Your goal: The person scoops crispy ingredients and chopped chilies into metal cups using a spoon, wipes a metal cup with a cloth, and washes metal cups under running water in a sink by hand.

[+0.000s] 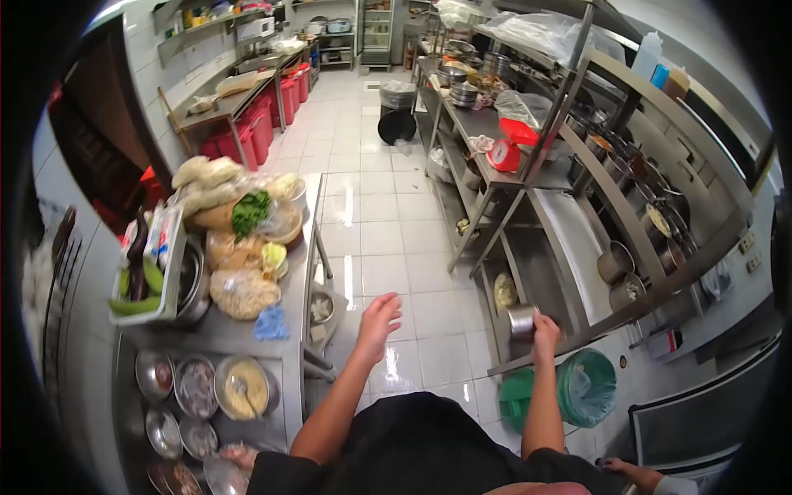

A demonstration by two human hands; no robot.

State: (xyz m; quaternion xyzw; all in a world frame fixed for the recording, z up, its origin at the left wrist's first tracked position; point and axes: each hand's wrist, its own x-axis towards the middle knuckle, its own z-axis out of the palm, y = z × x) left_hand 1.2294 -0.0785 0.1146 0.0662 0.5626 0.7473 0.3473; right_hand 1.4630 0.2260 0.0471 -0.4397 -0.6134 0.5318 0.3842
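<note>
My right hand (545,334) is closed on the handle of a small metal pot (521,320), held out beside the steel shelving. I cannot see what the pot contains. Over the tiled floor, my left hand (379,328) is held up with nothing in it, its fingers loosely extended. To its left stands a steel table (289,351). On that table are a metal bowl of yellow food with a spoon (239,388), a blue cloth (271,323) and a bag of pale food (245,294).
Another person's hand (239,456) touches a metal bowl at lower left; another hand (615,464) shows at lower right. Green bins (586,388) stand below my right arm. A red scale (513,147) sits on the right counter. White tiled floor (367,206) runs between the counters.
</note>
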